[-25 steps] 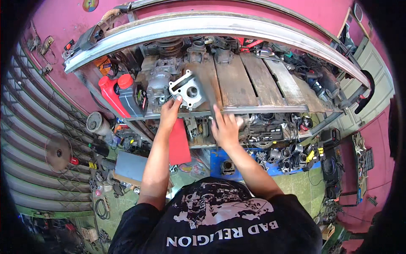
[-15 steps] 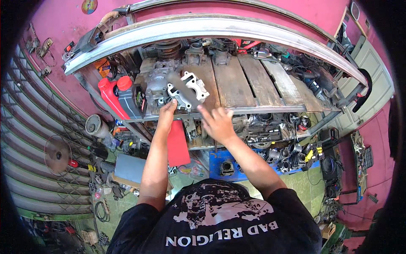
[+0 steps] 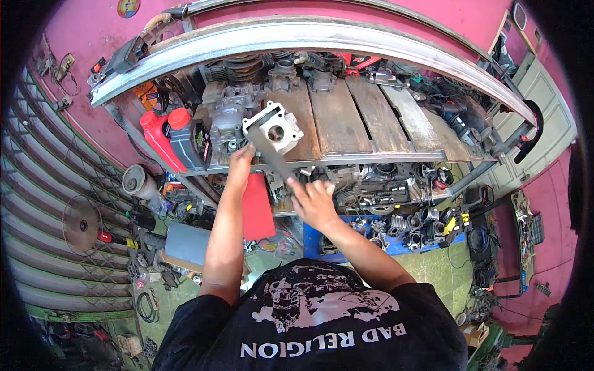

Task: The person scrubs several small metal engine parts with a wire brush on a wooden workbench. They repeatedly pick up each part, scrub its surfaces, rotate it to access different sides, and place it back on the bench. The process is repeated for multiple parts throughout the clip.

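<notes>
A pale metal engine cylinder block (image 3: 292,131) with a round bore sits at the front of the wooden workbench, its flat face turned up toward me. My left hand (image 3: 240,166) grips its near left corner. In my right hand (image 3: 317,203) is a long flat grey file (image 3: 272,157), index finger stretched along its near end. The file slants up and left across the block's near left edge; motion blurs it, so I cannot tell whether it touches the face. Left of the block lies a grey engine casing (image 3: 228,123).
Red and dark oil bottles (image 3: 189,141) stand at the bench's left end. A metal rail (image 3: 322,44) crosses above the bench. Below are a shelf of engine parts (image 3: 390,193), a red panel (image 3: 258,213) and a blue tray (image 3: 314,241) with more parts.
The file has moved down and toward me, leaving the bore of the cylinder block in view. My right hand has drawn back slightly; my left hand keeps its grip.
</notes>
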Available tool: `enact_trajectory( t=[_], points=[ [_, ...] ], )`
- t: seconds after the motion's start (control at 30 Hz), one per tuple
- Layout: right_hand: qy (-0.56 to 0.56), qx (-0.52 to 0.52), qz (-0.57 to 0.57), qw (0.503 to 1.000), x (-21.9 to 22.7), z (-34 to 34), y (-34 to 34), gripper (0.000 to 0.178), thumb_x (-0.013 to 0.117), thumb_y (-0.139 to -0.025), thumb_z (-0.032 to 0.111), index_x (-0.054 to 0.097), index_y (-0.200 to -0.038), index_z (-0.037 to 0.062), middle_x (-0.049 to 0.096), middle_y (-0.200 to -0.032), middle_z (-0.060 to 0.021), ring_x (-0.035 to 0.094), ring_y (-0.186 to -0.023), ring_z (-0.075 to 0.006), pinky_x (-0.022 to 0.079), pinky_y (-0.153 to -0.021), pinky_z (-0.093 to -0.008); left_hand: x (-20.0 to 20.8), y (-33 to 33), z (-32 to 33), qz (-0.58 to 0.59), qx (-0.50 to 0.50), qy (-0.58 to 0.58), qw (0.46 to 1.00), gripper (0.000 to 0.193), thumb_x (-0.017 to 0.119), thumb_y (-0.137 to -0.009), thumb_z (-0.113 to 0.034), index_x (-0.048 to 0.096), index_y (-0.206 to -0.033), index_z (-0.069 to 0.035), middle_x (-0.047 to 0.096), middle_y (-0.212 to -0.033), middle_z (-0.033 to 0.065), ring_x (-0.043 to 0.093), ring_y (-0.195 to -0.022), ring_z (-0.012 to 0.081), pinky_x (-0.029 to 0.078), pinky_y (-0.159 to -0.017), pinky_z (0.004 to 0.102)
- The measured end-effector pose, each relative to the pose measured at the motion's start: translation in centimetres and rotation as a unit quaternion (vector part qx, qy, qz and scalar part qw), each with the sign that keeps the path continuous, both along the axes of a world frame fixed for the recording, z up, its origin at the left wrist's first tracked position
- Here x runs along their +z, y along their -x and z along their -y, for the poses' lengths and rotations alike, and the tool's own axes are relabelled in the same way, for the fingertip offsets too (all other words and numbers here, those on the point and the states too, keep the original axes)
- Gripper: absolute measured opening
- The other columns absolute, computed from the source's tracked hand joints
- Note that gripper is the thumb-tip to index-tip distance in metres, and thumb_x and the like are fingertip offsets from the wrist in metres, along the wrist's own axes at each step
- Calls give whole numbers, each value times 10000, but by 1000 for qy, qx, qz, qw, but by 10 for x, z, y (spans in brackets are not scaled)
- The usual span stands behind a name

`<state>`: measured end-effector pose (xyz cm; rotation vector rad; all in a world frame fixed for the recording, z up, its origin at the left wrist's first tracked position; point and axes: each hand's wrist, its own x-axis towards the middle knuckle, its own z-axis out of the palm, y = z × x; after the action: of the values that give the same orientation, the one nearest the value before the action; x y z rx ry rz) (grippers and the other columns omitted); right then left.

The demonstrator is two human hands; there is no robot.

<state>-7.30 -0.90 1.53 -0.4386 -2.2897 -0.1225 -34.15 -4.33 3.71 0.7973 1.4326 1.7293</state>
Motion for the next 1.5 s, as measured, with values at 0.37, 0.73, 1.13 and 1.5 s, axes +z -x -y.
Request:
enact_trajectory(
  t=[0.37,0.73,1.13,1.5],
  points=[
    [-21,-17,6,1000,2,2,-13,814,783,-832,226,461,-1578,167,563,-914,-61,532,-881,-281,350,-832,-492,11,-8,3,12,18,43,999,474,661,-1062,-371,710,-1317,26,733,-1273,74,624,-1182,148,424,-1087,330],
    [64,-320,108,939,49,-97,-43,426,690,-907,198,736,-1330,222,650,-1091,-117,545,-1105,-336,348,-975,-582,-2,-1,2,-6,6,-7,1000,481,657,-1066,-357,682,-1364,20,724,-1303,62,624,-1191,144,430,-1086,336],
    [220,-181,164,945,122,-106,-3,502,738,-879,467,736,-1323,234,642,-1395,-165,489,-1341,-348,260,-1115,-624,-17,-11,21,-68,-16,-71,995,333,635,-1086,-298,726,-1248,-22,697,-1098,-50,567,-1025,55,452,-944,276],
    [398,100,205,888,138,-160,28,788,992,-642,237,651,-1290,-53,778,-1087,-145,725,-938,-211,575,-885,-359,18,-17,12,-437,-21,-42,898,517,826,-828,-141,711,-1328,-77,730,-1037,66,570,-1018,225,432,-956,366]
  ],
)
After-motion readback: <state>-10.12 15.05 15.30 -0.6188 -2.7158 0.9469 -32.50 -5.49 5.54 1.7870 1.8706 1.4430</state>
